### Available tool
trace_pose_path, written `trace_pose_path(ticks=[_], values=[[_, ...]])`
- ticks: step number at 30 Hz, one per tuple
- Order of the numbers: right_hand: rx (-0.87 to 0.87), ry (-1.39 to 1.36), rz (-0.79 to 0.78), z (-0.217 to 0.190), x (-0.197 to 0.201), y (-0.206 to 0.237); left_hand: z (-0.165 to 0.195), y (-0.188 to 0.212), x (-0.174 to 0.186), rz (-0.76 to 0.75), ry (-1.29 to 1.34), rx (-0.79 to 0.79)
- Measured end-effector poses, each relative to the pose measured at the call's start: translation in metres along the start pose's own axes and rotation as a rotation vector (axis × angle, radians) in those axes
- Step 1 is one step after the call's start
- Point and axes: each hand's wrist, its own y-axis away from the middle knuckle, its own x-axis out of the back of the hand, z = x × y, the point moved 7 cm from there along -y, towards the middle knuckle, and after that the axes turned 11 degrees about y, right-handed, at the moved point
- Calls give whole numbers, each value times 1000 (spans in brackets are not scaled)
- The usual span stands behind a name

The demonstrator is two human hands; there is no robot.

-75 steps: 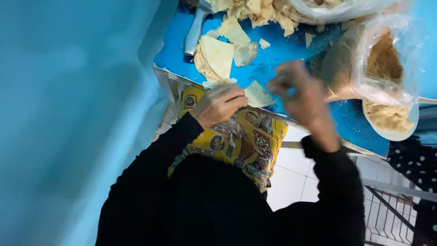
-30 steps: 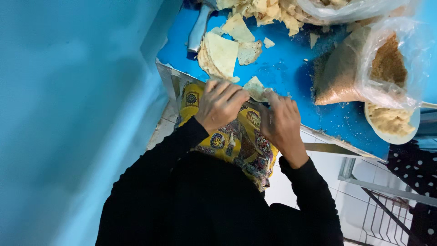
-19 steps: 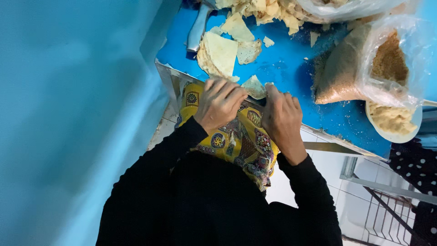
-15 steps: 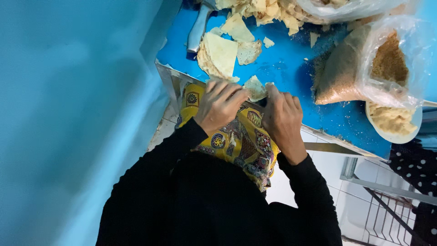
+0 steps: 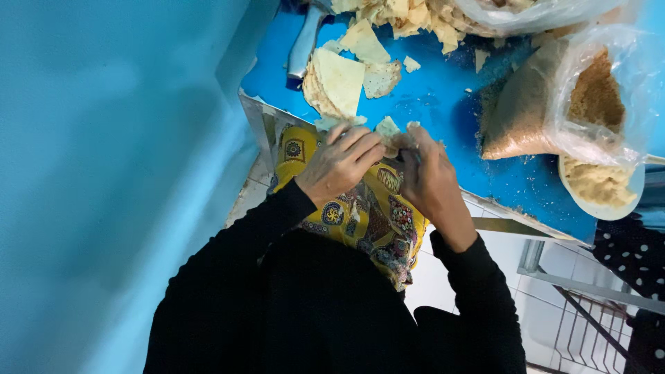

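Both my hands meet at the near edge of a blue table [image 5: 443, 97]. My left hand [image 5: 341, 161] and my right hand [image 5: 426, 173] pinch a small pale piece of thin dough [image 5: 388, 131] between their fingertips, folding it. A stack of folded pale dough sheets [image 5: 336, 82] lies on the table just beyond my left hand. Below my hands a yellow patterned cloth [image 5: 360, 215] covers my lap. My sleeves are black.
A clear plastic bag of brown crumbly filling [image 5: 561, 104] lies at the right, spilling onto a white plate [image 5: 603, 190]. A heap of torn dough scraps [image 5: 409, 14] sits at the top. A metal-handled tool [image 5: 303, 48] lies beside the stack. A blue wall fills the left.
My right hand came back from the right and joined my left hand. Both hands now work the small dough piece at the table edge.
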Motion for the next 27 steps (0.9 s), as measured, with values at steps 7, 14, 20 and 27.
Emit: trace_pose_path(ticks=[7, 14, 20, 27], values=[[93, 106, -86, -8, 6, -14, -3, -20, 1, -25, 33, 29], [-292, -332, -349, 27, -13, -44, -34, -48, -9, -179, 179, 415], [-26, 20, -175, 3, -2, -29, -4, -44, -5, -118, -36, 150], [37, 209, -96, -3, -1, -26, -10, -44, -12, -154, -129, 77]])
